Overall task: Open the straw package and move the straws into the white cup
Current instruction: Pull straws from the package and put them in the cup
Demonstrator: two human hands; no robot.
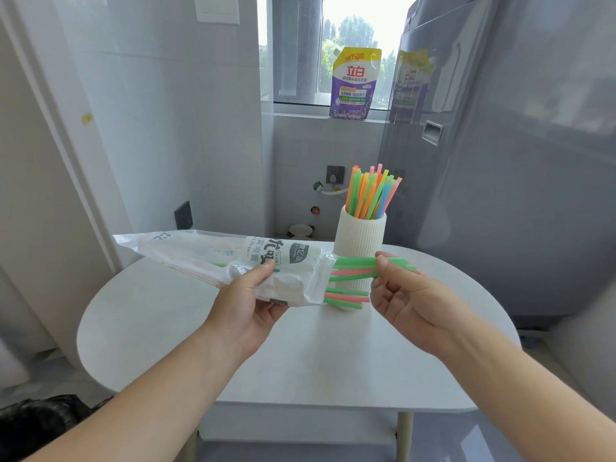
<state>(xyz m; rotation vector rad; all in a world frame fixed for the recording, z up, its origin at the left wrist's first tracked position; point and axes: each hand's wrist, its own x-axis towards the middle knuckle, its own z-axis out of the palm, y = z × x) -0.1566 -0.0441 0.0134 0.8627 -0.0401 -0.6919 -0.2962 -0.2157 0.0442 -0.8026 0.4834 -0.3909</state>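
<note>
My left hand [248, 300] grips a clear straw package [226, 261] with white print, held level above the table, its open end pointing right. Several green and pink straws [350, 273] stick out of that end. My right hand [405, 293] pinches the upper few of them between thumb and fingers. Just behind the straws stands a white ribbed cup [361, 238] on the table. Inside the cup, several orange, green, pink and blue straws [373, 193] stand upright.
The round white table [300, 355] fills the middle of the view. A grey washing machine [516, 161] rises at the right. A purple detergent pouch [355, 83] sits on the windowsill behind. White walls close in at left, and a black bag [36, 425] lies on the floor at bottom left.
</note>
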